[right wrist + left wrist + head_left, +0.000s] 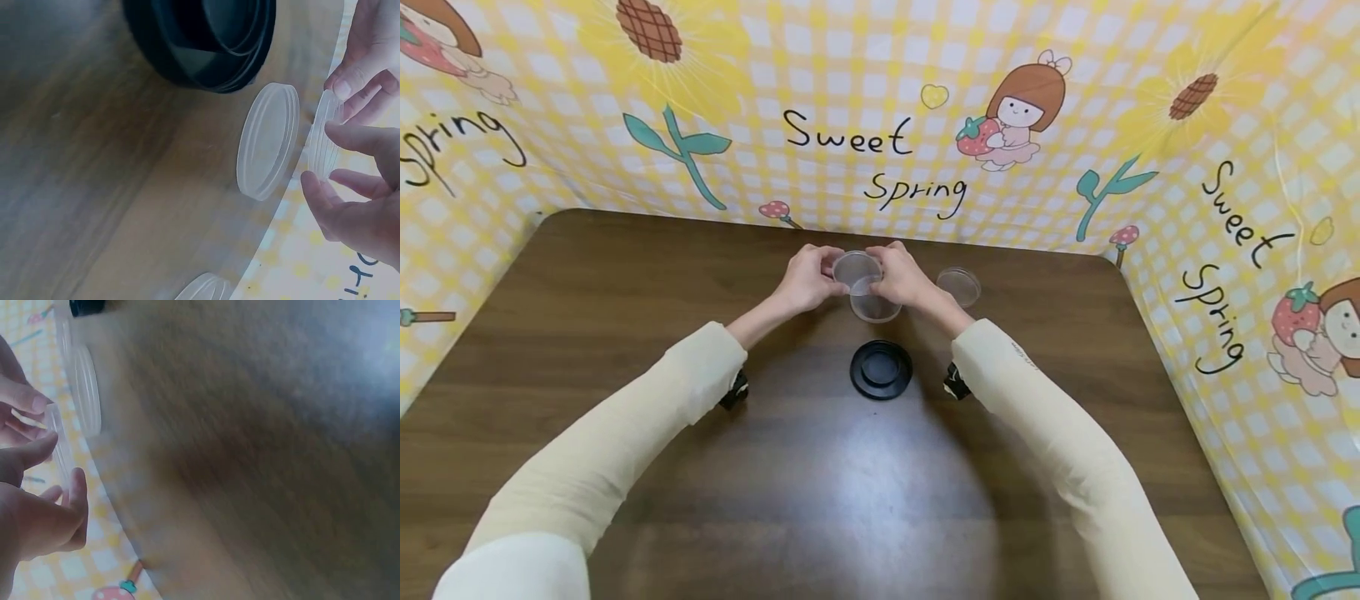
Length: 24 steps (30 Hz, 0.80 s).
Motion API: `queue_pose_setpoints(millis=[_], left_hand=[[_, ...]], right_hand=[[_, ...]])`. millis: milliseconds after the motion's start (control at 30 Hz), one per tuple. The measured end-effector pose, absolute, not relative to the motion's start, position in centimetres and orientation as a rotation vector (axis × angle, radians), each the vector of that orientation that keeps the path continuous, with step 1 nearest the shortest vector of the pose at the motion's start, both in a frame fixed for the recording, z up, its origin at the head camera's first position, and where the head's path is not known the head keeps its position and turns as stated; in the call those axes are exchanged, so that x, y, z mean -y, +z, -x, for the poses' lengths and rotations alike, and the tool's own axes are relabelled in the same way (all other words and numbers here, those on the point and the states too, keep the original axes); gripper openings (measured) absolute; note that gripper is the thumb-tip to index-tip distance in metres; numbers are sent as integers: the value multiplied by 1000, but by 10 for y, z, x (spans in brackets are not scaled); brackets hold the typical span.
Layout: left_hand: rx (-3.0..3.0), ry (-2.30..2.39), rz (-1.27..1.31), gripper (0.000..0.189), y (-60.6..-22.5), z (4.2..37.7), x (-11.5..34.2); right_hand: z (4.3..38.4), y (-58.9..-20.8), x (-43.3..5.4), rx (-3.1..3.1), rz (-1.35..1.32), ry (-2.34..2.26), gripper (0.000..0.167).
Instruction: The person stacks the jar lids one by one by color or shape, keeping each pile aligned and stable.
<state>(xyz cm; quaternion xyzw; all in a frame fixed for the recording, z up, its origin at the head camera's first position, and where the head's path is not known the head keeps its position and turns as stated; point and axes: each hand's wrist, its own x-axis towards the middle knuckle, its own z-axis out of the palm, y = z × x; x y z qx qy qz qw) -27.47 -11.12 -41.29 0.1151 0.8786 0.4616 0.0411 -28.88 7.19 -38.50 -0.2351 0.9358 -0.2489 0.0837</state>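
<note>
Both hands together hold a clear, shallow round plastic dish point(856, 264) by its edges, raised near the table's far side. My left hand point(811, 277) grips its left edge, and my right hand point(901, 277) pinches the right edge between thumb and fingers. In the right wrist view the held dish point(324, 140) stands nearly on edge between the fingertips. Just below it in the head view, a second clear dish point(876, 312) lies on the table, partly overlapped by the held one. A third clear dish point(959, 288) lies to the right of my right hand.
A black round stepped piece point(881, 371) sits on the brown wooden table point(775, 492), nearer to me than the dishes. Yellow checked cloth point(850, 83) printed with flowers and words hangs behind the table and along its sides.
</note>
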Motion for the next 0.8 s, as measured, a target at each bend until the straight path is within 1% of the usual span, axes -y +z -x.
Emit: queue_pose_setpoints(millis=[367,800], left_hand=[[-2679,1319,-440,56,-410,269,94],[-2673,1276,-462,55,-420,265,86]], right_hand=[[276,-389,-97,-2744,647,-866,60],[268,-404,-103,-2747,625,-875,59]])
